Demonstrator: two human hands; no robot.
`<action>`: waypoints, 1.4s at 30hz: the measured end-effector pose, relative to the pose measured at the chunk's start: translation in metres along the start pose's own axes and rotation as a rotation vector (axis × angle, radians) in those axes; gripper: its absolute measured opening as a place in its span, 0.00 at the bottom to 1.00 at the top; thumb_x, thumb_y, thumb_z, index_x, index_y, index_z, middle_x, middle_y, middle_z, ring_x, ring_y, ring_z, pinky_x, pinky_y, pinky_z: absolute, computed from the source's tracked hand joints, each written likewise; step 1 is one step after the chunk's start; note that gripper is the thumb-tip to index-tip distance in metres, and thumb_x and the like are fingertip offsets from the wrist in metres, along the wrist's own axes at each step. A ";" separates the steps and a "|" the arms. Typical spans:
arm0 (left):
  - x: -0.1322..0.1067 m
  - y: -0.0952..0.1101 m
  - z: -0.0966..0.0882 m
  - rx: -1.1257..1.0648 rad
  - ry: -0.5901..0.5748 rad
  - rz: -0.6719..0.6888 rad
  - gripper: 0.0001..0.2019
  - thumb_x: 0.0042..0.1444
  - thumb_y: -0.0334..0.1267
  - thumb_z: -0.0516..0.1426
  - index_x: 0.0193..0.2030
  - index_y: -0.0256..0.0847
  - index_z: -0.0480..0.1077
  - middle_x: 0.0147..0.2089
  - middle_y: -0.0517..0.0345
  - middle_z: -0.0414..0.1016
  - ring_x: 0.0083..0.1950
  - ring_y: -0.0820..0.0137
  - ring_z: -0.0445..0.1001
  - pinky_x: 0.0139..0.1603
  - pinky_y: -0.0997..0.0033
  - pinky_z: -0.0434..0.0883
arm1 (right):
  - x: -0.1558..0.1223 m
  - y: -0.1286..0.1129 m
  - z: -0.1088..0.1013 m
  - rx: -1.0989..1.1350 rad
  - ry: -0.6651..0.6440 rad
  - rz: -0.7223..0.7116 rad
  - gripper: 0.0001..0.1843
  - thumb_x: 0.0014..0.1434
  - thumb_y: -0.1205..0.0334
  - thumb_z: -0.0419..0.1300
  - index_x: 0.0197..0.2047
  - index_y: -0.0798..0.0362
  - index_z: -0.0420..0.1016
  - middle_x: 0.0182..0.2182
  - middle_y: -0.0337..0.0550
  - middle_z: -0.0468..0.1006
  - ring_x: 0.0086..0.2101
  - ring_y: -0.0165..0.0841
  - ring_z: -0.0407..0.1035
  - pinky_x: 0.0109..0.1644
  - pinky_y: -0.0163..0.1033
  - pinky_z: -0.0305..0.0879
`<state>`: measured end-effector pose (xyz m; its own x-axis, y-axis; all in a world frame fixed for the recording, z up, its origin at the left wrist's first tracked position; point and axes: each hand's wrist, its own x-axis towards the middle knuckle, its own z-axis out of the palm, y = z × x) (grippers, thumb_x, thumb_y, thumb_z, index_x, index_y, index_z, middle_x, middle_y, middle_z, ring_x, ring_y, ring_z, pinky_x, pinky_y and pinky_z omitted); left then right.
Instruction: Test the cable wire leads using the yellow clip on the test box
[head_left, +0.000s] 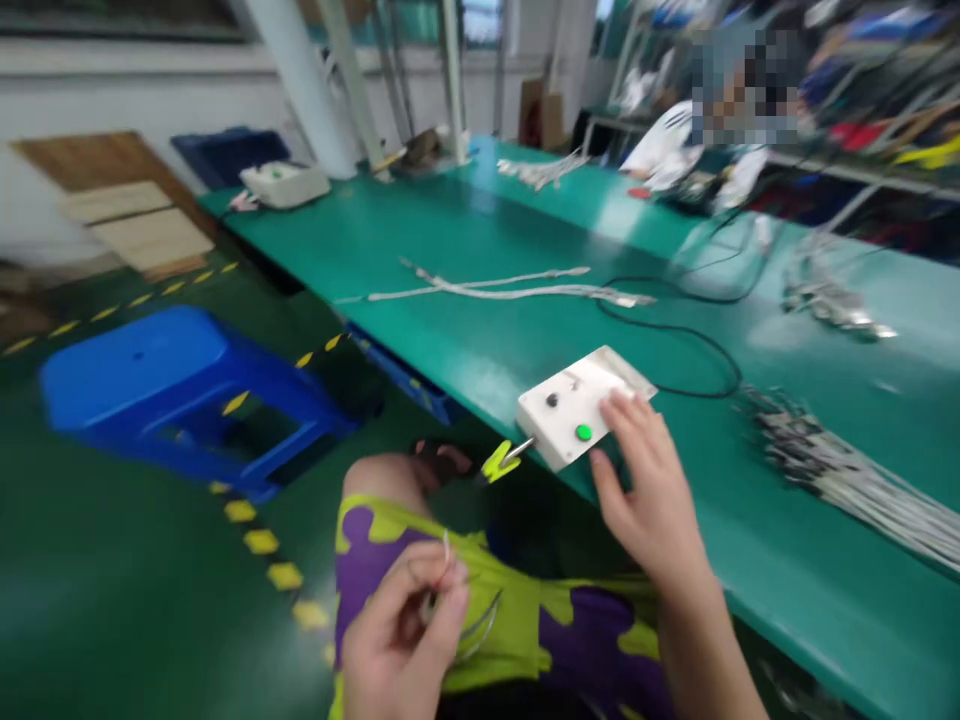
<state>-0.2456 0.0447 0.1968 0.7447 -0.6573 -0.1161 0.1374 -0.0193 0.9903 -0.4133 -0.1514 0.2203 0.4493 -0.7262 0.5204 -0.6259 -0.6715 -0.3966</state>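
My left hand [409,625] is over my lap, its thumb and fingers pinched on a thin white wire [448,548]. Thin wire strands [484,625] hang beside that hand. My right hand [649,480] rests with spread fingers on a white control box [574,400] at the table's near edge. The box has a green button [583,432] and a black knob [553,400]. A yellow-green clip [500,461] sticks out from its near side on a metal rod. The view is blurred, so the wire's end is unclear.
On the green table [480,240] lie long white cables [510,290], a black cord [697,330] and a thick wire bundle [847,460]. A second white box [285,185] stands at the far left. A blue stool [150,360] is on the floor. Another person [675,145] sits across the table.
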 end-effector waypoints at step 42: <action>0.010 -0.001 0.008 -0.028 -0.213 -0.014 0.05 0.63 0.31 0.64 0.38 0.43 0.73 0.43 0.58 0.75 0.37 0.70 0.76 0.35 0.71 0.75 | -0.056 -0.093 0.052 1.462 -0.393 0.839 0.12 0.60 0.55 0.70 0.32 0.46 0.72 0.28 0.37 0.69 0.25 0.32 0.63 0.27 0.37 0.64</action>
<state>-0.2432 0.0324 0.1947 0.5882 -0.8014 -0.1085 0.1673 -0.0107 0.9858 -0.3472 -0.0559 0.1886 0.5849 -0.7604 -0.2822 0.1977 0.4711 -0.8596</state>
